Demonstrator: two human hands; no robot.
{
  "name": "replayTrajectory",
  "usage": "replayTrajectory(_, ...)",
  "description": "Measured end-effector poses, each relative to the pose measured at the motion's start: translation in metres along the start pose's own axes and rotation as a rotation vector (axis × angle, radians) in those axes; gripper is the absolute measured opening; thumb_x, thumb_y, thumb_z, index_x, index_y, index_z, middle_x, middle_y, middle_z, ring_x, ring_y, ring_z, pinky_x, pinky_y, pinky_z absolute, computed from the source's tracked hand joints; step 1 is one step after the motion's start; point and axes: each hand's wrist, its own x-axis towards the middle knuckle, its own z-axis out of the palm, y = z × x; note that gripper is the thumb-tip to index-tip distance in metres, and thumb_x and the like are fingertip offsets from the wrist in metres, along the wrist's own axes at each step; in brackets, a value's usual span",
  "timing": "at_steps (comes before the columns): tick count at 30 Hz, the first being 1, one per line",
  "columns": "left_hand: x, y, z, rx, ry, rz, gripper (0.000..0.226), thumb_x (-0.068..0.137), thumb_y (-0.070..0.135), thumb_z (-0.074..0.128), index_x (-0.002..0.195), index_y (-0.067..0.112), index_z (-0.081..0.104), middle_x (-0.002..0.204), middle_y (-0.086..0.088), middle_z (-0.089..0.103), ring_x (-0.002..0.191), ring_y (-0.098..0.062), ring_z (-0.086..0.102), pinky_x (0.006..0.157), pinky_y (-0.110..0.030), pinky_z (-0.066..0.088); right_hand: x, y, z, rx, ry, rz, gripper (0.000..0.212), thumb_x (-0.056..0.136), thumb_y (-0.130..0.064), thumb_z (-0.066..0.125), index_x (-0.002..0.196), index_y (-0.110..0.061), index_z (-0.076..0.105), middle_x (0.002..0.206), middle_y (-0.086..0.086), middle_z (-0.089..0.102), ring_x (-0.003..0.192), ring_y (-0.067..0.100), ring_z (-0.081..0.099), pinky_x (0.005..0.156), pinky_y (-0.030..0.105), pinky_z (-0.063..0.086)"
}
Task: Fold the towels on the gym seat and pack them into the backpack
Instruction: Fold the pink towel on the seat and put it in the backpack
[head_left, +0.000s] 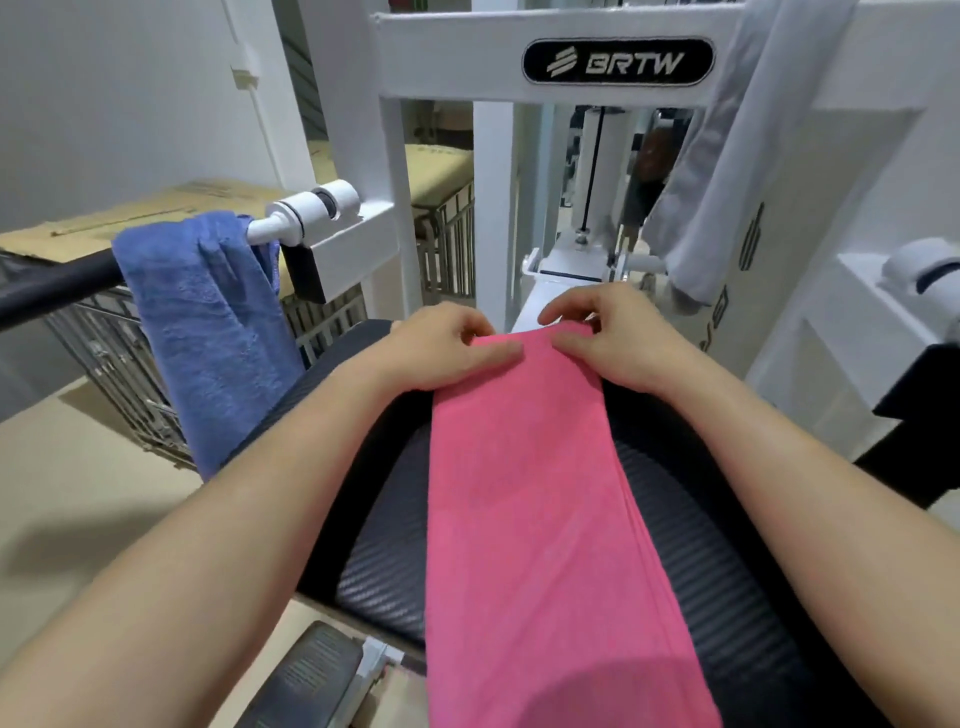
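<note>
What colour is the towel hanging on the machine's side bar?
Blue, a medium denim-like blue, draped over the bar at left; seen in the head view.

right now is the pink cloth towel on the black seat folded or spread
Folded: the pink cloth towel is a narrow strip with layered edges along its right side; left hand and right hand pinch its far end.

Only one text could be read: the white letters "BRTW", with a small striped logo to their left, on a black oval badge (618, 61). The badge stood on the white crossbar (447, 57) of the machine, above and beyond the seat (685, 519). The print on the cardboard box (78, 234), left of the seat, was too faint to read.
</note>
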Motion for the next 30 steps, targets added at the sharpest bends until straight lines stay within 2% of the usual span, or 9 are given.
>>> replayTrajectory(5,0.006,-0.016,-0.010,-0.237,0.004,0.122,0.035,0.074,0.049,0.076,0.074,0.015,0.067,0.061,0.011,0.058,0.057,-0.003,0.047,0.060,-0.021,0.038,0.004,-0.002,-0.002,-0.092,-0.043,0.008,0.017,0.085,-0.007,0.064,0.097,-0.011,0.074,0.098,0.000,0.071,0.092,0.015,0.063,0.084,0.024,0.046)
replayTrajectory(9,0.008,-0.030,-0.013,-0.272,-0.104,0.169,0.032,0.074,0.043,0.079,0.077,0.012,0.071,0.076,-0.011,0.068,0.066,-0.011,0.054,0.067,-0.029,0.044,0.011,-0.003,0.001,-0.271,-0.096,0.025,0.016,0.089,-0.013,0.059,0.100,-0.015,0.070,0.095,-0.002,0.065,0.090,0.015,0.056,0.078,0.028,0.042)
replayTrajectory(11,0.011,-0.035,-0.014,-0.258,-0.124,0.157,0.027,0.074,0.044,0.078,0.076,0.018,0.073,0.075,-0.004,0.070,0.069,-0.012,0.059,0.070,-0.030,0.047,0.015,-0.003,0.003,-0.349,-0.125,0.032,0.009,0.091,-0.016,0.057,0.097,-0.021,0.063,0.089,-0.007,0.057,0.086,0.014,0.051,0.072,0.026,0.034)
replayTrajectory(16,0.012,-0.045,-0.023,-0.162,-0.082,0.128,0.026,0.076,0.042,0.078,0.065,0.018,0.072,0.058,0.010,0.064,0.055,-0.001,0.053,0.058,-0.022,0.040,0.018,-0.005,0.013,-0.477,-0.141,0.045,0.008,0.092,-0.025,0.058,0.092,-0.023,0.050,0.082,-0.009,0.053,0.080,0.014,0.047,0.065,0.025,0.025)
replayTrajectory(21,0.000,-0.067,-0.033,-0.121,-0.042,0.100,0.017,0.071,0.040,0.081,0.072,0.025,0.073,0.066,0.011,0.069,0.067,-0.004,0.061,0.063,-0.021,0.042,0.023,-0.013,0.008,-0.427,-0.258,0.093,0.020,0.092,-0.031,0.059,0.109,-0.023,0.064,0.093,-0.008,0.057,0.088,0.013,0.052,0.076,0.026,0.036)
replayTrajectory(23,-0.005,-0.064,-0.026,-0.098,-0.040,0.132,0.023,0.075,0.046,0.076,0.080,0.026,0.067,0.070,0.013,0.062,0.066,-0.002,0.054,0.062,-0.022,0.039,0.025,-0.017,0.000,-0.438,-0.333,0.133,0.014,0.091,-0.030,0.061,0.103,-0.024,0.066,0.093,-0.007,0.062,0.086,0.014,0.055,0.073,0.026,0.039)
replayTrajectory(25,-0.008,-0.056,-0.017,-0.040,-0.014,0.153,0.027,0.076,0.051,0.073,0.085,0.030,0.059,0.074,0.016,0.055,0.068,0.002,0.049,0.063,-0.024,0.036,0.028,-0.020,-0.007,-0.433,-0.403,0.161,0.004,0.089,-0.024,0.064,0.092,-0.024,0.063,0.082,-0.007,0.060,0.077,0.014,0.054,0.063,0.023,0.039)
replayTrajectory(28,-0.012,-0.052,-0.020,-0.037,-0.005,0.168,0.025,0.075,0.038,0.077,0.073,0.030,0.054,0.073,0.014,0.056,0.068,-0.004,0.052,0.062,-0.025,0.036,0.033,-0.031,-0.012,-0.427,-0.476,0.179,0.012,0.087,-0.016,0.065,0.082,-0.023,0.056,0.075,-0.008,0.053,0.066,0.008,0.049,0.057,0.021,0.035)
replayTrajectory(30,-0.013,-0.061,-0.030,-0.084,0.101,0.123,0.025,0.072,0.028,0.079,0.069,0.028,0.055,0.070,0.013,0.058,0.067,-0.007,0.055,0.061,-0.025,0.039,0.045,-0.039,-0.008,-0.342,-0.413,0.142,0.010,0.086,-0.010,0.064,0.084,-0.017,0.057,0.077,-0.005,0.055,0.064,0.008,0.050,0.056,0.020,0.038)
